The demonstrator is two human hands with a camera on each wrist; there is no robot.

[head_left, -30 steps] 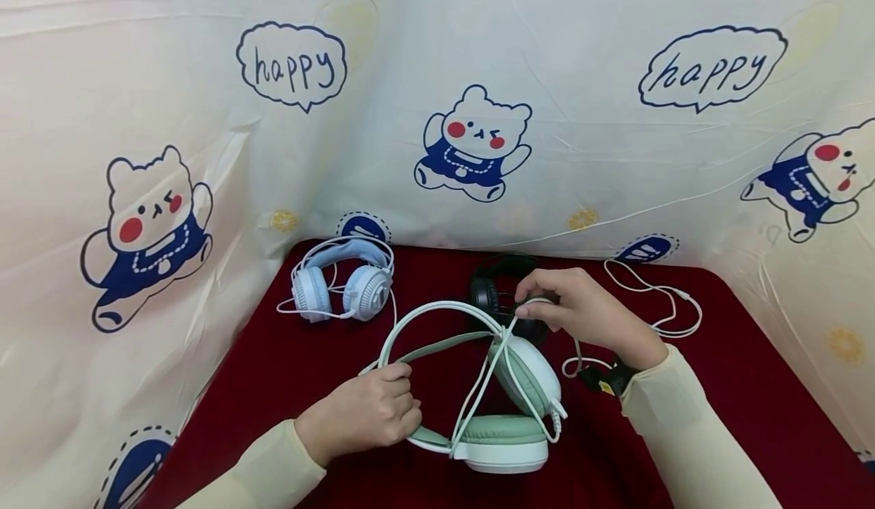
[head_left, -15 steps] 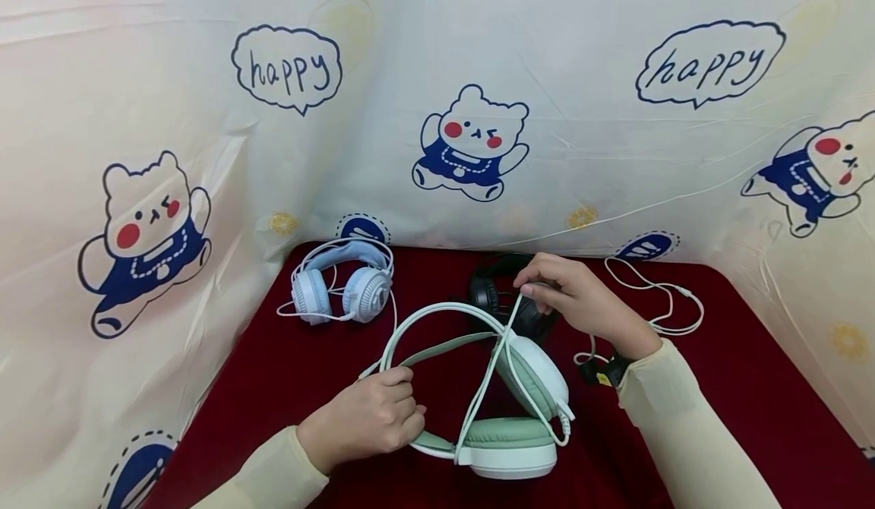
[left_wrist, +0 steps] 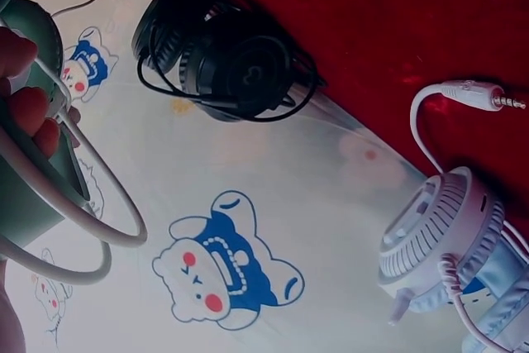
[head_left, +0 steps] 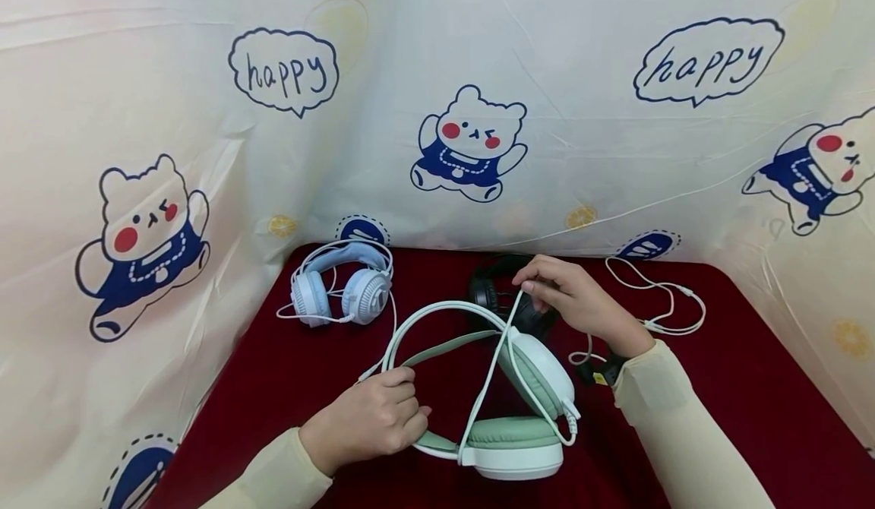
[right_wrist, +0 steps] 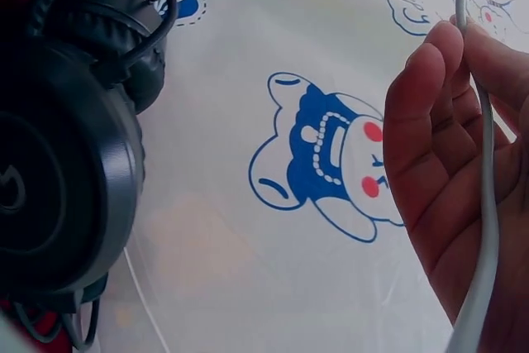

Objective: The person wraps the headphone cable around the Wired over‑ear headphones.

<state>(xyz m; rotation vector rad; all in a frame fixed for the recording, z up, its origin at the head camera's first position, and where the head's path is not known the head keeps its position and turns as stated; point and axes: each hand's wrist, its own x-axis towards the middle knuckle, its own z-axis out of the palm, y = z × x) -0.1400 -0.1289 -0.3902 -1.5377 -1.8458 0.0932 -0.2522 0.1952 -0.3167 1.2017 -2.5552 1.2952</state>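
Note:
My left hand (head_left: 372,422) grips the headband of a pair of white headphones with green pads (head_left: 517,461), holding them over the red cloth with both ear cups toward the right. A white cable (right_wrist: 488,188) runs across the headphones from the lower cup. Its upper end is pinched between thumb and fingertips of my right hand (head_left: 581,296), raised beyond the upper cup. In the right wrist view the cable passes along the palm. Part of the headband is hidden by my left fingers.
Light blue headphones (head_left: 365,294) stand at the back left of the red cloth (head_left: 260,387). Black headphones (head_left: 484,296) lie behind my right hand, partly hidden. A loose white cable (head_left: 673,332) loops at the back right. An audio plug (left_wrist: 475,95) shows in the left wrist view.
My right hand has risen slightly and pulled the cable straighter. The white and green headphones have shifted a little to the right and down in view. My left hand keeps its grip.

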